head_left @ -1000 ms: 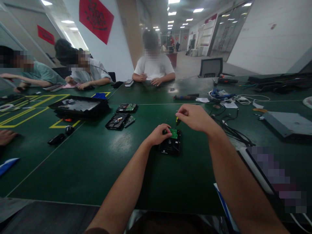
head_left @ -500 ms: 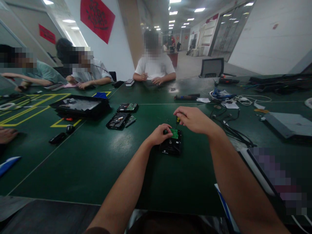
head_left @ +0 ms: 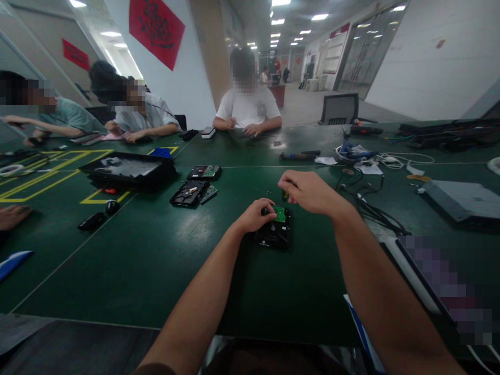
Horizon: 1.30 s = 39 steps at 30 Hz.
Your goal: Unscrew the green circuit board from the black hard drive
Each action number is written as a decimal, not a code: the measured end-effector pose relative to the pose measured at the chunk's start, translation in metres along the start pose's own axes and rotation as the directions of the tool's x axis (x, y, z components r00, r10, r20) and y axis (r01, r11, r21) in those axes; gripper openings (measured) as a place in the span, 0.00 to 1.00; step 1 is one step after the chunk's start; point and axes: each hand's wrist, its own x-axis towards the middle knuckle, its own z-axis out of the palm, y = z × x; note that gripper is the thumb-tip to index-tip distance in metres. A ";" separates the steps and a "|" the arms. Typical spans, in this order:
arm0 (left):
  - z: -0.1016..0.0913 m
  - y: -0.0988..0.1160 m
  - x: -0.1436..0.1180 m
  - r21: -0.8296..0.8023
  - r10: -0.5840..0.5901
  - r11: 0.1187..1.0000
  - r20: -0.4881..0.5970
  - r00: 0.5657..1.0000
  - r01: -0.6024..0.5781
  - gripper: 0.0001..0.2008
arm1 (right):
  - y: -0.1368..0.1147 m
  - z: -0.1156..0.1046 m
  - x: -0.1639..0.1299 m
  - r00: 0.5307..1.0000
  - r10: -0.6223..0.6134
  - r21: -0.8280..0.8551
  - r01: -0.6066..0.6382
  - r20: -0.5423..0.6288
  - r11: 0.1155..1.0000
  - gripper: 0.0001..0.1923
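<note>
A black hard drive (head_left: 273, 237) lies on the green table in front of me, with a green circuit board (head_left: 279, 214) at its far end. My left hand (head_left: 258, 214) is closed on the drive's left edge beside the board, its fingertips partly hidden. Above the board's far right corner, my right hand (head_left: 307, 191) is closed around a small screwdriver with a yellow and black handle (head_left: 285, 196). The screwdriver points down at the board; its tip is too small to make out. A few tiny screws (head_left: 269, 192) rest on the table just beyond the drive.
Two more hard drives (head_left: 190, 194) and a loose board (head_left: 209, 194) lie to the left, near a black tray (head_left: 128, 169). Cables (head_left: 377, 211) and a grey metal box (head_left: 464, 200) are at the right. A person (head_left: 248, 112) sits across the table; others sit at the left.
My right hand's grip has shifted slightly on the screwdriver, so less of the handle shows. The left hand and the hard drive stay in place.
</note>
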 end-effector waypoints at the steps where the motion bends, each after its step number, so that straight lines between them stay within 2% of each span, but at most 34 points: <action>1: 0.000 0.000 0.000 0.000 0.001 1.000 -0.003 1.000 -0.001 0.04 | 0.000 0.000 0.000 1.000 0.004 0.023 -0.004 0.003 1.000 0.13; 4: 0.000 0.000 0.000 -0.002 0.006 1.000 -0.008 1.000 -0.006 0.04 | 0.001 0.001 0.000 1.000 -0.005 0.025 0.005 0.003 1.000 0.13; 8: -0.001 0.001 0.000 -0.003 0.025 1.000 -0.002 1.000 -0.025 0.03 | 0.004 0.000 0.003 0.995 -0.069 -0.103 0.061 -0.071 0.993 0.12; 13: -0.001 -0.001 0.001 0.009 0.000 1.000 0.010 1.000 0.000 0.04 | 0.007 0.001 0.004 0.990 -0.016 -0.124 -0.001 -0.140 0.992 0.09; 21: -0.001 0.002 0.000 0.018 -0.026 0.999 0.015 1.000 0.026 0.03 | 0.009 0.003 0.002 1.000 0.014 0.152 -0.011 -0.018 0.988 0.14; 23: -0.002 0.004 0.000 0.016 -0.028 0.999 0.018 0.999 0.028 0.03 | 0.009 0.001 0.002 1.000 -0.007 0.139 0.007 0.000 0.990 0.13; 26: -0.002 0.005 0.000 0.012 -0.020 1.000 0.013 1.000 0.020 0.03 | 0.006 -0.002 0.001 0.999 -0.046 0.013 0.046 -0.014 0.999 0.12; 30: -0.003 0.006 0.000 0.008 -0.029 1.000 0.016 0.999 0.029 0.03 | 0.003 -0.004 0.002 0.997 -0.016 -0.097 0.008 -0.076 0.995 0.09; 34: -0.002 0.005 0.001 0.016 -0.036 0.999 0.013 0.999 0.036 0.03 | 0.001 -0.003 0.001 0.999 -0.012 -0.072 0.009 -0.050 0.997 0.10; 39: -0.001 0.002 0.001 0.013 -0.021 1.000 0.015 1.000 0.020 0.03 | 0.002 0.000 0.001 1.000 -0.009 0.054 0.008 0.011 0.999 0.15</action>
